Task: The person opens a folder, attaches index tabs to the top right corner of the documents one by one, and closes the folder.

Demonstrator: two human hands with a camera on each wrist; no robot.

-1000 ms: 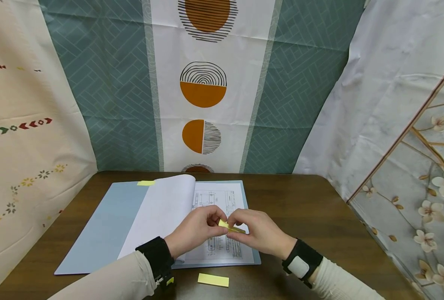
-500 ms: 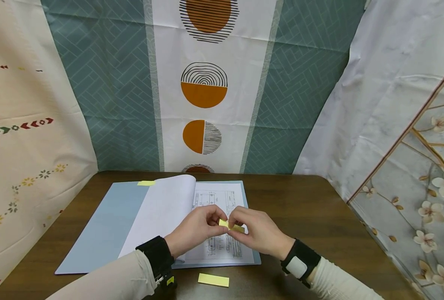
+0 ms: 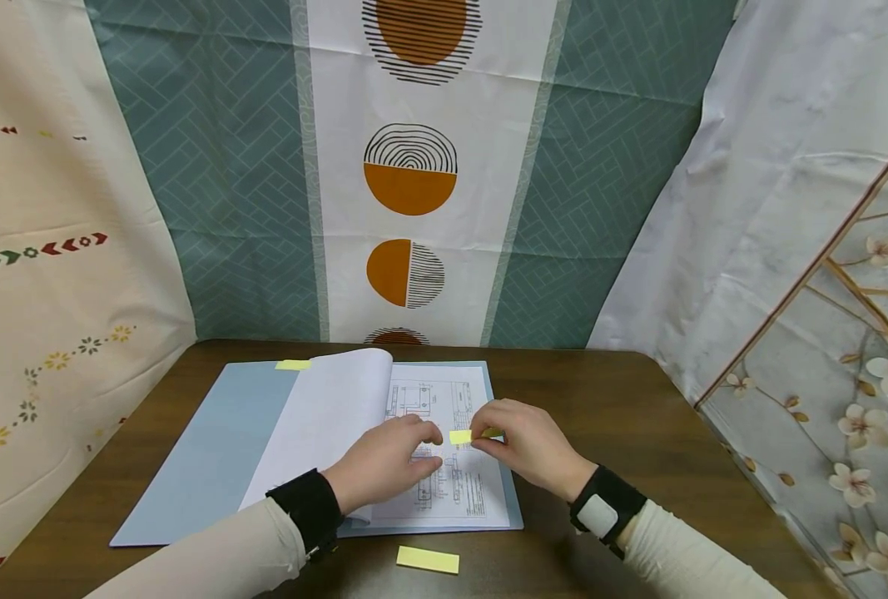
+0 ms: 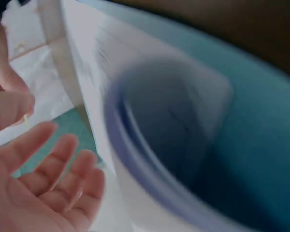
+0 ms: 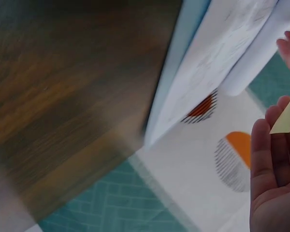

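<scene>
Between thumb and fingers, my right hand [image 3: 529, 445] pinches a yellow sticky note [image 3: 459, 437] above a printed sheet of technical drawings [image 3: 454, 497]. In the right wrist view the note shows as a pale slip [image 5: 284, 120] against the fingers. My left hand [image 3: 379, 467] hovers to the left of it, thumb and fingers apart, holding nothing. The left wrist view shows its fingers [image 4: 53, 162] spread and loosely bent. Both hands are over an open blue folder [image 3: 189, 449], whose turned-back white pages [image 3: 316, 416] curl up at the middle.
A yellow sticky-note strip [image 3: 428, 559] lies on the brown table [image 3: 601, 399] in front of the folder. Another yellow slip [image 3: 292, 364] is at the folder's top edge. Patterned cloth [image 3: 249, 208] hangs behind the table and on both sides.
Both hands had the yellow notes between them earlier. Now my left hand has let go and drawn slightly left, while the right has moved slightly up and right with a note.
</scene>
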